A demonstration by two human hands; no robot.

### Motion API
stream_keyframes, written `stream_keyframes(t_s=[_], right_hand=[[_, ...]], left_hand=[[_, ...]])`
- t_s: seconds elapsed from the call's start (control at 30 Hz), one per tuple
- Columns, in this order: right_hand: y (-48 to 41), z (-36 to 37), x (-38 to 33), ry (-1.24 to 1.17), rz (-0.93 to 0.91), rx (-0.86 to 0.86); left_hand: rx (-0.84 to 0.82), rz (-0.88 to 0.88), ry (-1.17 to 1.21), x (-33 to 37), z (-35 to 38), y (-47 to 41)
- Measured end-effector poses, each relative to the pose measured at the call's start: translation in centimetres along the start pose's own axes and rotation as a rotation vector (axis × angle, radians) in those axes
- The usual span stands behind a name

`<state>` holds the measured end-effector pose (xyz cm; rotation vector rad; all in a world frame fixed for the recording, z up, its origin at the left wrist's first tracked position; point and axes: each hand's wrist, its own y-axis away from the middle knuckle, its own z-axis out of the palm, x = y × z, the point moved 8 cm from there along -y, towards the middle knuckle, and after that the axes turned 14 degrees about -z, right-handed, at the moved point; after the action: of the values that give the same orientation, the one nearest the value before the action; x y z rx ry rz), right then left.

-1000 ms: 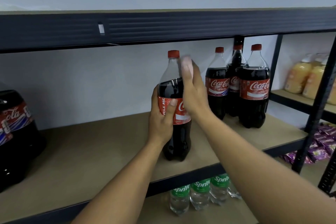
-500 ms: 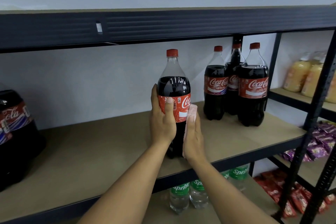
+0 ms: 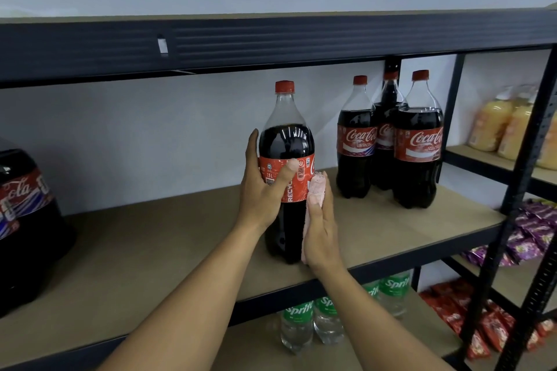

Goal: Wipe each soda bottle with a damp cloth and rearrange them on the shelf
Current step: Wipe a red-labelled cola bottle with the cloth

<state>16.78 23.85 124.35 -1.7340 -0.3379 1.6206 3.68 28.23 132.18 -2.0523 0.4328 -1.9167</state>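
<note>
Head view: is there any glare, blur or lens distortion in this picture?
Head view: small white glare streaks sit on the dark shoulder of the held red-label cola bottle; the black metal shelf beam bows from the wide-angle lens; the large dark cola bottle at the left edge looks stretched and soft; the yellow juice bottles at right are blurred.

1. The shelf board [image 3: 150, 250] lies bare across the middle left of the frame, open room between the near cola bottle [image 3: 24, 220] at the left edge and the held bottle [image 3: 286, 175] at centre.
2. The upper beam [image 3: 271, 45] caps the headroom just above the caps.
3. Three cola bottles [image 3: 388, 141] crowd the right; a bare gap separates them from the held bottle.
4. A black upright [image 3: 524, 175] blocks the right end.
</note>
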Motion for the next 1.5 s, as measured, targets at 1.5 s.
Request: stream_keyframes(t_s=[1.5], right_hand=[[-2.5, 0.4, -3.0, 0.059, -0.023, 0.024]], left_hand=[[0.157, 0.099, -0.018, 1.2, 0.2, 1.6]])
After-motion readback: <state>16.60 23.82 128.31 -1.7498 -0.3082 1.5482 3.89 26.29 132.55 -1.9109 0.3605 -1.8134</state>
